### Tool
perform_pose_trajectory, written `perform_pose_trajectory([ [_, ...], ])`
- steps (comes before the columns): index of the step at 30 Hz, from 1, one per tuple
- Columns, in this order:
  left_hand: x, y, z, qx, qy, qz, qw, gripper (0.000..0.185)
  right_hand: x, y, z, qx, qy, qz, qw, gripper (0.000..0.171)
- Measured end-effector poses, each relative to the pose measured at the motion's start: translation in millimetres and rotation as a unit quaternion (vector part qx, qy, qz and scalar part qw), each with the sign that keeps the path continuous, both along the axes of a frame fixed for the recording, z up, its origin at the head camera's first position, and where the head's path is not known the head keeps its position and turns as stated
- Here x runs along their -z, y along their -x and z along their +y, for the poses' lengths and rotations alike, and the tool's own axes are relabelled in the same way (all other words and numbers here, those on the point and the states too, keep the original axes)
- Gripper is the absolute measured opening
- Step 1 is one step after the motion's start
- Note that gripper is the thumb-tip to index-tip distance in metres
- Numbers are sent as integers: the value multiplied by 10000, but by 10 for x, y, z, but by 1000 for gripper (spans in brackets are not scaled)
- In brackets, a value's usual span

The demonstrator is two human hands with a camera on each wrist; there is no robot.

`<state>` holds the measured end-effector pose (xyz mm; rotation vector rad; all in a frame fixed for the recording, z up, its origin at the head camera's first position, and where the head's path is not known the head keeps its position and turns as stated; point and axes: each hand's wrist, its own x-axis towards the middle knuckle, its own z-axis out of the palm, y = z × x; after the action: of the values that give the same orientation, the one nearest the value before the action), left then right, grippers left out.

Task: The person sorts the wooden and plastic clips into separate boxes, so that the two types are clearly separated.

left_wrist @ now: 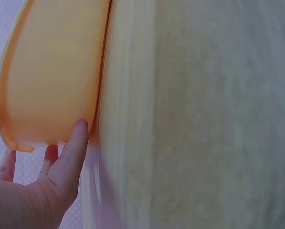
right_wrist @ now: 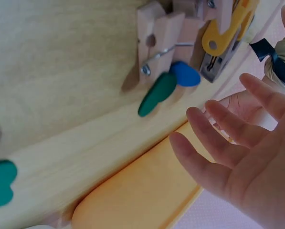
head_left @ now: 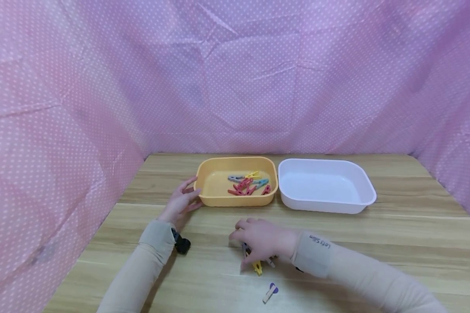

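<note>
The right hand (head_left: 260, 243) hovers with fingers (right_wrist: 214, 138) spread and relaxed over small pegs (head_left: 257, 265) on the counter (head_left: 376, 243), just in front of the orange tray (head_left: 235, 201). The pegs look light, stiff and springy; pinch the tail ends. The left hand (head_left: 181, 201), fingers straight, touches the tray's left wall. The sleeve reads "LetsSlim".

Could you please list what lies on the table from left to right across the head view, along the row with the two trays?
Left hand → orange tray holding coloured clothespins → white tray.
</note>
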<state>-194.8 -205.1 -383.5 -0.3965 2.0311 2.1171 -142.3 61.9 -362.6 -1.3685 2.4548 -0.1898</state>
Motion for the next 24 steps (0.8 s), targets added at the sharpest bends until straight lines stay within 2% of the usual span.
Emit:
perform_pose_trajectory([
  [10, -33, -146, 18, -43, -12, -38, 10000, 58, -23, -200, -31, 81, -344, -124, 9993, 63],
  [15, -53, -226, 32, -57, 9, -2, 10000, 58, -16, -281, -33, 88, -367, -27, 9993, 64],
  [24, -61, -375, 37, -72, -102, -40, 9999, 59, -35, -429, -17, 83, -362, -139, 9992, 64],
])
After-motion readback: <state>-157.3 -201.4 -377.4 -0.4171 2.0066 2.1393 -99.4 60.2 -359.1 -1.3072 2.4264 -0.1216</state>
